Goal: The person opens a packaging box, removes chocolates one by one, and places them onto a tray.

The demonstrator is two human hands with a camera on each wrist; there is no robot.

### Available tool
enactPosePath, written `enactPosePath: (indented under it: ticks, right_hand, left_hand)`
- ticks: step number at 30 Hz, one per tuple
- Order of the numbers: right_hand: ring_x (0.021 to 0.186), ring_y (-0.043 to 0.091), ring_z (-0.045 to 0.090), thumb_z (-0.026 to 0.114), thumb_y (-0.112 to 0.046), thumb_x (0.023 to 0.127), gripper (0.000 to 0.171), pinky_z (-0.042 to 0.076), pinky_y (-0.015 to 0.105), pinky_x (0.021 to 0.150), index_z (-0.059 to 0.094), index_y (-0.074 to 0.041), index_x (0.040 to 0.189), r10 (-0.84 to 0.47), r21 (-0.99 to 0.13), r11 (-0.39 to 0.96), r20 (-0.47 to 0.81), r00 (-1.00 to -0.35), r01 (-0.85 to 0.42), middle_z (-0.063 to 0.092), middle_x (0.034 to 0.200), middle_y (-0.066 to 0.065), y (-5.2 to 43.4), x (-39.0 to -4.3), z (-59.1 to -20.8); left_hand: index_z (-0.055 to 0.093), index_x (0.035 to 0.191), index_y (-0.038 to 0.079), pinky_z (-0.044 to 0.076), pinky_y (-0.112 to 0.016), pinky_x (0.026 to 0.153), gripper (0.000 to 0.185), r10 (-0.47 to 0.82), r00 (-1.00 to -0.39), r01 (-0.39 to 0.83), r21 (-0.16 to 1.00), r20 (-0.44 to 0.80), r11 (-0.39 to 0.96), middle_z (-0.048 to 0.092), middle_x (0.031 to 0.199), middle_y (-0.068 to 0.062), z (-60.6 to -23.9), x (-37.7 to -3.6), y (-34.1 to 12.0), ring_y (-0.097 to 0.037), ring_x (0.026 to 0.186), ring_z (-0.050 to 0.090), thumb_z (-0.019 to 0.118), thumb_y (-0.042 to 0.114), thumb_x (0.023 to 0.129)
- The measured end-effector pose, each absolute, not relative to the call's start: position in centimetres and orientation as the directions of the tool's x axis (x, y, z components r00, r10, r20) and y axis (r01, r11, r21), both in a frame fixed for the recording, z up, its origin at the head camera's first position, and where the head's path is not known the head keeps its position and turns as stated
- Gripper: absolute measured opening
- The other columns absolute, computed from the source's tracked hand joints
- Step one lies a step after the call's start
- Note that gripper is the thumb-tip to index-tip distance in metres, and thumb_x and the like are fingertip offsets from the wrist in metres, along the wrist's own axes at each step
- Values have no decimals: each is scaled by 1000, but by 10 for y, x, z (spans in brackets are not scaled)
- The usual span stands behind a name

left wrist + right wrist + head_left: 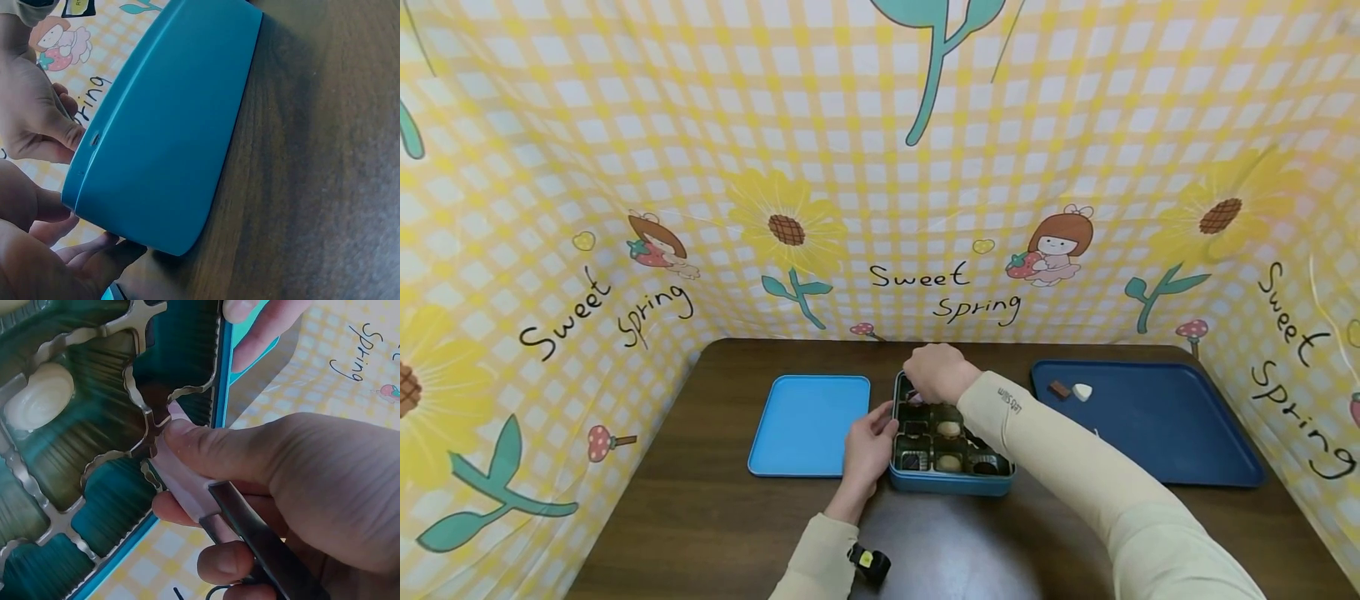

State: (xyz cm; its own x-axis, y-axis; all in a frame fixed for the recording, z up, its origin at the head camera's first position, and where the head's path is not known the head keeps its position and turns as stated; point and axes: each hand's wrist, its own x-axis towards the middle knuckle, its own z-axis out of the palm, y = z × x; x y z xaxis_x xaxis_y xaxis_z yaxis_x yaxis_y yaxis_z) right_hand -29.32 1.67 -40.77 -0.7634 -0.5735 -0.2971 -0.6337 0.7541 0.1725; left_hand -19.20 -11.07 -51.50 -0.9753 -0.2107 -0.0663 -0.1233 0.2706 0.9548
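Observation:
A blue box (951, 482) with a compartmented insert stands mid-table. Round cream-coloured pieces (949, 429) lie in some compartments; one cream piece (40, 397) shows up close in the right wrist view. My right hand (942, 372) is over the box's far left part. It grips small tongs (250, 531) with metal arms and pale pink ends, thumb on the pink part. Those ends reach down at a corner compartment; whether they hold anything is hidden. My left hand (868, 450) rests against the box's left wall, fingertips (125, 253) touching its outside near a corner.
A light blue shallow tray or lid (811, 425) lies left of the box. On the right, a dark blue tray (1172, 433) bears a brown piece (1059, 389) and a white piece (1082, 392). Patterned cloth (925, 208) encloses the table's back and sides.

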Motion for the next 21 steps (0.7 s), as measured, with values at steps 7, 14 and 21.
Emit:
enactPosePath:
  ticks: [7,14,21]
  right_hand:
    - [64,15,60,73,-42,93,28,56,35,62,75,-14,96,-575,176,754,-291,-765,-633,66,79,0,20,-293,-410]
    - [67,14,61,73,-38,93,23,56,36,65,75,-15,98,-582,144,762,-273,-766,-631,67,83,-1,29,-296,-410]
    - [73,16,63,72,-38,94,23,55,37,65,74,-16,100,-584,132,767,-261,-769,-628,68,90,0,36,-296,-403]
  left_hand:
    - [65,138,12,55,-48,90,36,-199,-978,-117,957,-65,267,69,124,-17,-515,-192,-110,-29,112,67,62,13,102]
    - [64,138,11,56,-48,89,36,-183,-982,-104,959,-57,262,69,125,-19,-517,-191,-110,-31,113,67,61,12,102]
    - [64,138,11,56,-46,87,36,-189,-980,-115,961,-67,252,70,123,-18,-515,-192,-111,-30,111,68,61,13,102]
